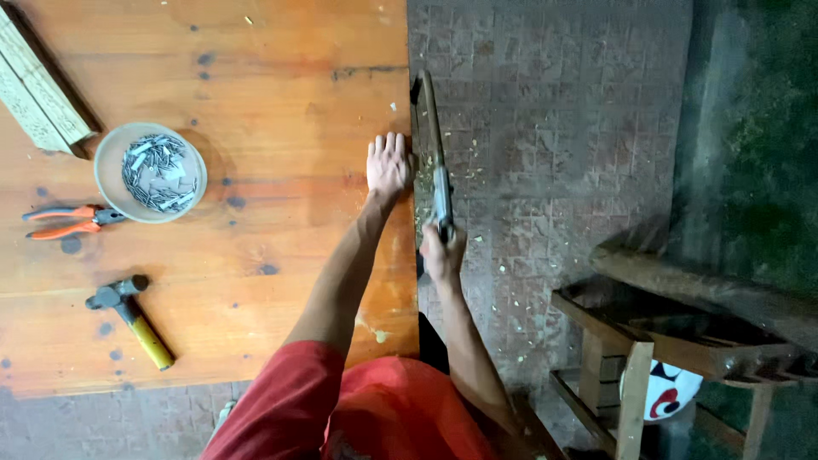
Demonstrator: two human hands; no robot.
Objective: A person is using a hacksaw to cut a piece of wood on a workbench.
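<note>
While I look straight down from the head camera, my left hand (388, 163) lies flat and spread, palm down, on the right edge of the wooden board (256, 128), holding nothing and simply pressing on the wood. My right hand (441, 254) is closed in a fist around the handle of a long blade (434, 153), which runs away from me along that same edge, just beside my left fingers. I cannot tell whether the metal touches the wood at this instant, but pale chips lie scattered on the tiled floor (554, 128) below it.

I judge the blade to be stiff, fairly heavy toward its far end, and sharp along one side, so the only safe place to take it is the handle, where my fist already sits. The board looks broad, rigid and heavy; its varnished face may be a little slick, so a flat palm near the edge seems the best way to steady it.

Further left on the board, well apart from my hands, stand a round bowl of nails (150, 172), orange-handled pliers (72, 221) touching the bowl's rim, and a hammer (129, 317) with a yellow grip. A carved strip (38, 89) rests at the top left corner. To my right stands a rough wooden bench (673, 332).
</note>
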